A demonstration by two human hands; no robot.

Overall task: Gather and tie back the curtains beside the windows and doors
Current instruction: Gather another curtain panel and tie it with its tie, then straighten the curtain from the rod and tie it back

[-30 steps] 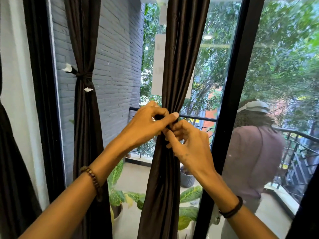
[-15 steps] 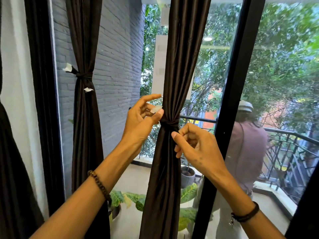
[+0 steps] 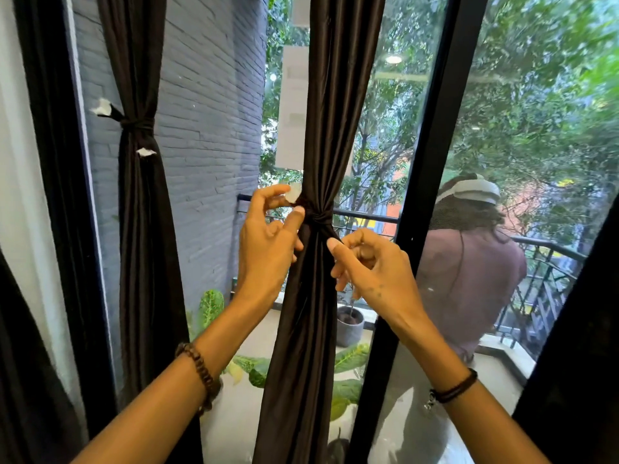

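Note:
A dark brown curtain (image 3: pixel 335 95) hangs gathered in the middle of the glass, cinched by a dark tie band (image 3: pixel 318 216). My left hand (image 3: pixel 268 249) pinches the band's left end, which carries a white tab (image 3: pixel 294 193), just left of the knot. My right hand (image 3: pixel 375 272) holds the band's other end just below and right of the knot, fingers curled. A second dark curtain (image 3: pixel 140 229) at the left is tied with its own band (image 3: pixel 135 123), with white tabs at the ends.
A black window frame post (image 3: pixel 432 145) stands right of the middle curtain. The glass reflects a person in a purple shirt (image 3: pixel 469 279). Outside are a grey brick wall (image 3: pixel 207 128), potted plants (image 3: pixel 350 324) and a balcony railing. Dark curtain edges hang at far left and far right.
My hands came off the front of the curtain and drew apart, pulling the band ends to each side. The knot now shows, cinched tight around the curtain.

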